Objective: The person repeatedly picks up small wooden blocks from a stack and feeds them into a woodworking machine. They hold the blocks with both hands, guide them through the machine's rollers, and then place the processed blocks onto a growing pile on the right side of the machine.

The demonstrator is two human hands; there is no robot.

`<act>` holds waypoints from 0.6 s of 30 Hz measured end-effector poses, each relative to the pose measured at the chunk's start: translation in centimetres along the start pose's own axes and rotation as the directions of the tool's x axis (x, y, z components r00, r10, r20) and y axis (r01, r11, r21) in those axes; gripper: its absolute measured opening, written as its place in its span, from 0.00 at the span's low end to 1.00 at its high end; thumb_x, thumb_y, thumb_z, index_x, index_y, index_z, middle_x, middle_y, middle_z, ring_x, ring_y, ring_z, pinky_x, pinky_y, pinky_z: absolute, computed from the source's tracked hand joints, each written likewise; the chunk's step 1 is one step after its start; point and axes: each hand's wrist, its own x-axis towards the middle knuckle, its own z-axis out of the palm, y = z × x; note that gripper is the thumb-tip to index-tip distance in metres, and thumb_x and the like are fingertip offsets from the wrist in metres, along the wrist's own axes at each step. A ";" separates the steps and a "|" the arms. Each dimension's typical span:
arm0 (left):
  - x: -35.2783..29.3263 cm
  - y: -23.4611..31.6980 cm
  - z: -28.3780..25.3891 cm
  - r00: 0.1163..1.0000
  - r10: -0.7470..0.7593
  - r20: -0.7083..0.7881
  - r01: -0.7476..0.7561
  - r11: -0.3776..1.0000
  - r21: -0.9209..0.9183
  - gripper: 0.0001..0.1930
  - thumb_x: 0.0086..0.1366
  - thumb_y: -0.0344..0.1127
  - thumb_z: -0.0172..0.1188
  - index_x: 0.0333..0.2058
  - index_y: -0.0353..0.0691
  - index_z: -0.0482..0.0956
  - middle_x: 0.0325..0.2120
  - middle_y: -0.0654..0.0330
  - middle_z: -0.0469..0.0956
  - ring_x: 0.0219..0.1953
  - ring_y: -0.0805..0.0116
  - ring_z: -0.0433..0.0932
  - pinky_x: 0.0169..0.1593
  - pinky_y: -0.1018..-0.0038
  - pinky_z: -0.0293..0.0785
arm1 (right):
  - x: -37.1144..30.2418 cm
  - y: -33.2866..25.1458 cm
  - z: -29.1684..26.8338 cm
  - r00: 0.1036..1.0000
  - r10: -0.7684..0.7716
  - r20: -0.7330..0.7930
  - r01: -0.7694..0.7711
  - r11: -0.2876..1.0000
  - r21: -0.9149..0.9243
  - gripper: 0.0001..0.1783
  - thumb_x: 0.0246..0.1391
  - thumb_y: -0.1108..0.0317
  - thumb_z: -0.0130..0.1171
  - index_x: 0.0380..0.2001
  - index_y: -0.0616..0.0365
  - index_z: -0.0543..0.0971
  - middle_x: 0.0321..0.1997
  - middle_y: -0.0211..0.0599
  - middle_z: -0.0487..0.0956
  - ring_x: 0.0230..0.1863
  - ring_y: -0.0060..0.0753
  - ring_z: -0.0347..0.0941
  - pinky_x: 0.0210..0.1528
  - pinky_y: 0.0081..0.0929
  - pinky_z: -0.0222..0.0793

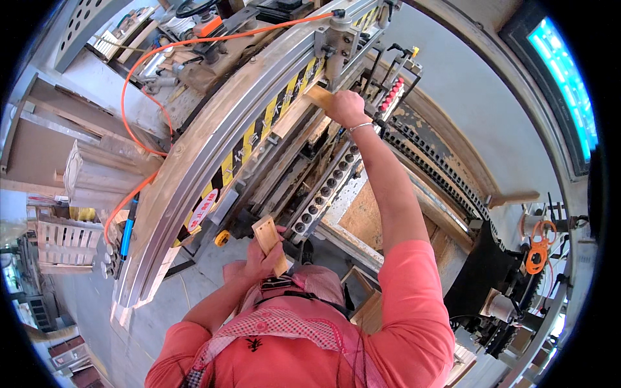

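My left hand is closed around a short, pale wooden block held low, close to my waist. Its upper end sticks out past the fingers. My right arm reaches far forward over the machine. There my right hand is closed on the end of a small wooden piece, partly covered by the fingers. Just beside that piece lies a longer wooden strip, along a beam with yellow and black striped tape. Whether the piece touches the strip I cannot tell. A metal cylinder stands over this spot.
Along the machine runs a row of round black fittings. An orange hose loops over its left side. Farther right are black cable chains, hanging orange scissors and a lit screen. Stacked boards stand at left.
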 end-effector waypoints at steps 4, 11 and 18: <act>0.1 -0.2 0.1 0.997 0.066 -0.041 -0.066 0.998 0.009 0.08 0.56 0.26 0.52 0.35 0.32 0.71 0.39 0.56 0.74 0.35 0.71 0.72 0.40 0.76 0.68 | -0.1 -0.1 -0.1 1.000 0.001 -0.023 -0.001 1.000 -0.004 0.17 0.37 0.57 0.59 0.26 0.59 0.80 0.30 0.46 0.79 0.35 0.45 0.77 0.39 0.34 0.73; 0.0 -0.2 -0.1 0.999 0.019 -0.042 -0.020 0.999 -0.028 0.09 0.55 0.26 0.51 0.35 0.32 0.72 0.38 0.56 0.74 0.34 0.71 0.73 0.38 0.76 0.69 | 0.0 -0.8 -0.7 1.000 0.020 0.014 -0.020 0.999 -0.032 0.12 0.41 0.63 0.55 0.27 0.57 0.81 0.33 0.43 0.80 0.38 0.44 0.77 0.41 0.33 0.73; 0.2 -0.9 -0.4 0.994 0.105 -0.020 -0.105 0.994 0.010 0.09 0.55 0.25 0.51 0.37 0.32 0.72 0.37 0.56 0.74 0.33 0.69 0.73 0.38 0.76 0.69 | 0.5 -0.6 0.1 1.000 0.009 -0.018 -0.009 1.000 -0.017 0.12 0.39 0.63 0.56 0.26 0.58 0.81 0.32 0.45 0.80 0.37 0.45 0.77 0.39 0.35 0.73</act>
